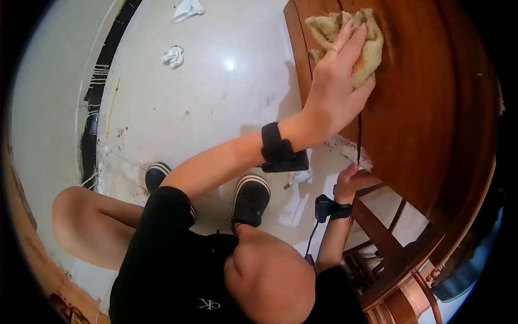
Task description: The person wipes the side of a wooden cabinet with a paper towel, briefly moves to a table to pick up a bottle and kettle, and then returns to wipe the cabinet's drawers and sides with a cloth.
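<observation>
My left hand (340,70) presses a yellowish, fuzzy cloth (372,51) against the reddish-brown wooden tabletop (426,102), near its left edge. Its fingers curve over the bunched cloth, and a ring shows on one of them. Lower down, my right hand (353,181) is at the table's near edge, thumb raised beside the rim. The wood and the angle hide most of its fingers. Each wrist wears a black strap with a device, the left one (276,146) and the right one (326,208).
Crumpled white tissues (172,56) lie on the pale, stained floor (216,92). A thin yellow stick (112,105) rests near the dark wall base. My dark shoes (251,200) stand below the table, and wooden chair parts (377,232) are under its right side.
</observation>
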The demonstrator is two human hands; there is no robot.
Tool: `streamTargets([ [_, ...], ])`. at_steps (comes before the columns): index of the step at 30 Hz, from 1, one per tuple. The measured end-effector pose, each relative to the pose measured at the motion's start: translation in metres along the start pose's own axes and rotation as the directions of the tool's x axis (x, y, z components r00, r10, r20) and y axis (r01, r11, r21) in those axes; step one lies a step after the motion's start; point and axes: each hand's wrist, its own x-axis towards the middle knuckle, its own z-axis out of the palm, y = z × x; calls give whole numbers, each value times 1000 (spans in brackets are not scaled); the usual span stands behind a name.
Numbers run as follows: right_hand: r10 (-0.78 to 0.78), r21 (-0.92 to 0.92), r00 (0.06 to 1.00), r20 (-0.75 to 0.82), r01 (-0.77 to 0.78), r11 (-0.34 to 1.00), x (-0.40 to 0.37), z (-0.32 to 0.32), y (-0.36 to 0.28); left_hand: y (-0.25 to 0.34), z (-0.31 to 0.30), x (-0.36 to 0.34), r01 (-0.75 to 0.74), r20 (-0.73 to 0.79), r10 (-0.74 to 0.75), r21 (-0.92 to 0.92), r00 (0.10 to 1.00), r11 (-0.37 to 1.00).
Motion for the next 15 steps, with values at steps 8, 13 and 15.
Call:
streamTargets([
  [8,-16,75,1000,-16,17,997,-13,10,7,-92,-1,-41,397,-23,-398,140,917,907],
  [13,-47,22,997,-53,48,999,-20,10,24,-72,-11,9,130,30,-140,235,990,963],
  [15,-44,17,999,-32,44,999,-22,11,21,-78,-18,12,94,90,-121,257,989,962],
])
